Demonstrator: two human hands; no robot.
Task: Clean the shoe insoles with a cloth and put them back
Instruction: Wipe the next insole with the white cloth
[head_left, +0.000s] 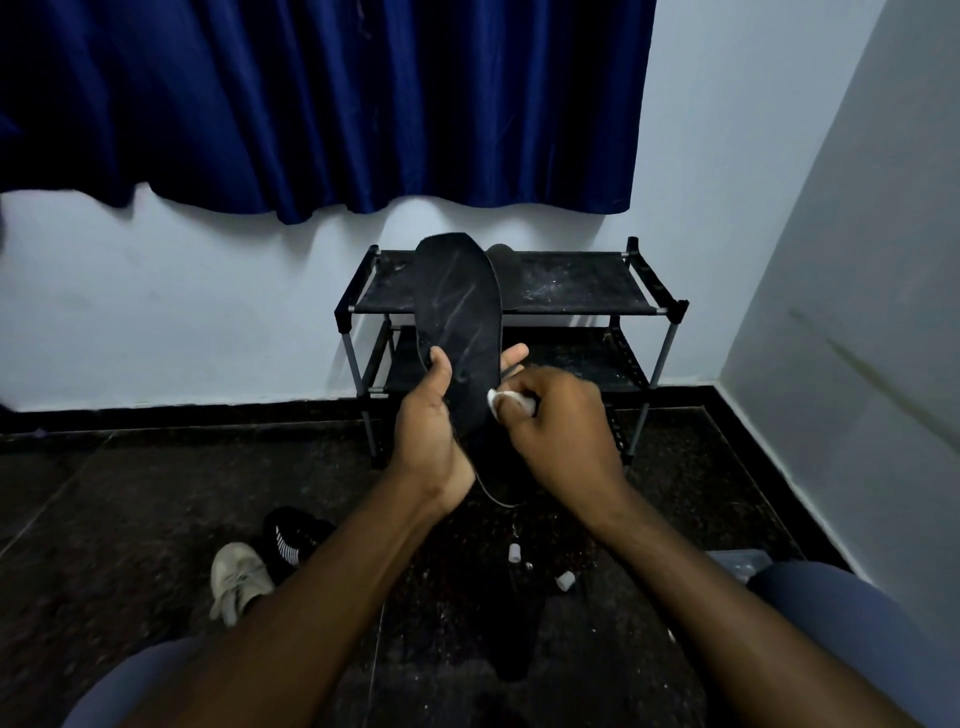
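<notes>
Insole (457, 306) stands upright before the shoe rack (571, 283), dusty face toward the person, likely so streaks show. Left hand (434, 415) wraps its fingers (514, 357) round the lower part to steady it; right hand (561, 421) pinches a white cloth (498, 399) against its edge for wiping.

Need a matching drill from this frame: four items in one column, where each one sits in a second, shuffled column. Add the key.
Items
1. black foam insole
2. small white cloth
3. beige lace-up sneaker
4. second dark insole

Places
A. on the dark floor, at the left
B. on the top shelf of the black shoe rack
C. gripped upright in the left hand
D. pinched in the right hand

Pairs: 1-C, 2-D, 3-A, 4-B
</notes>
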